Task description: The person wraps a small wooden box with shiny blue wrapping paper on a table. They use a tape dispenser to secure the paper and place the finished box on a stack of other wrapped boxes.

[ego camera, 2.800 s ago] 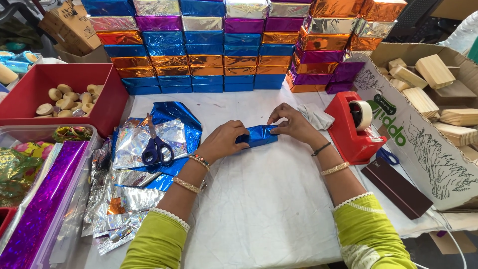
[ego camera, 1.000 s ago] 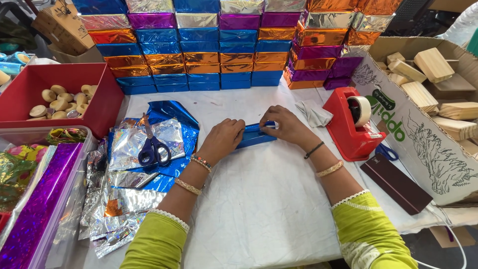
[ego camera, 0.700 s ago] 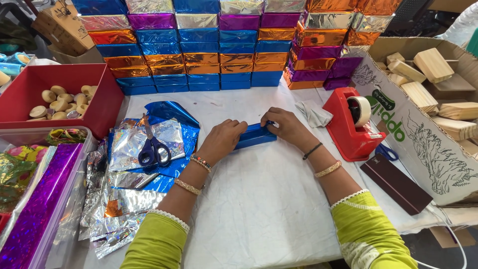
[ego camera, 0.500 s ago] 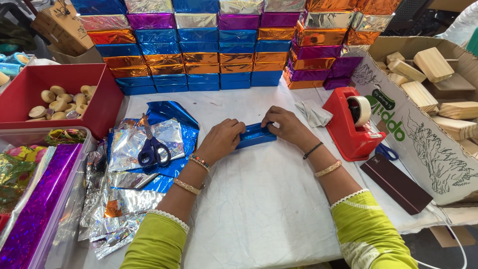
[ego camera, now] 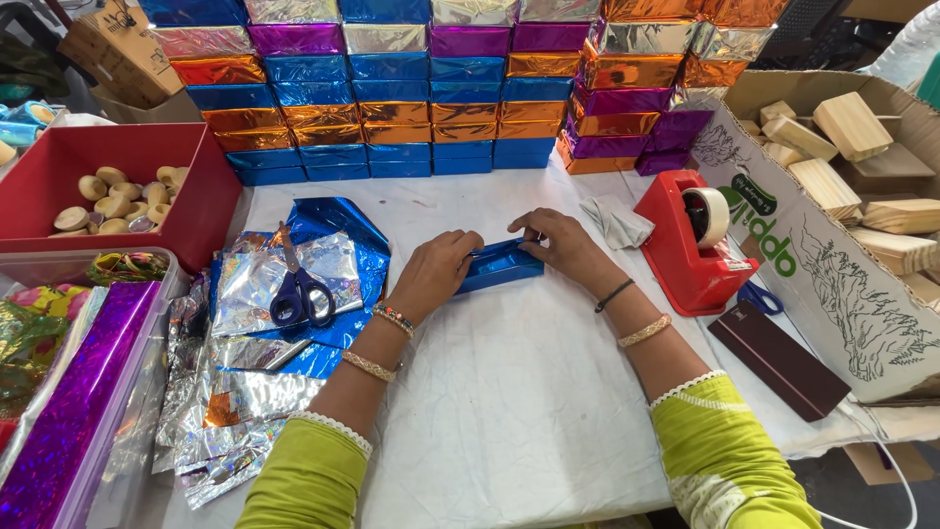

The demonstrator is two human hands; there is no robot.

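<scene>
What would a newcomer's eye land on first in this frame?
Most likely the wall of foil-wrapped blocks stacked along the table's far edge, in blue, orange, purple and silver. Then the left hand and right hand pressing a blue block at centre, with the red tape dispenser to its right.

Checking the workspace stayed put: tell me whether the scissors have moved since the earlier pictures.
No. The scissors lie on the same foil sheets, at the same spot relative to the red bin.
</scene>
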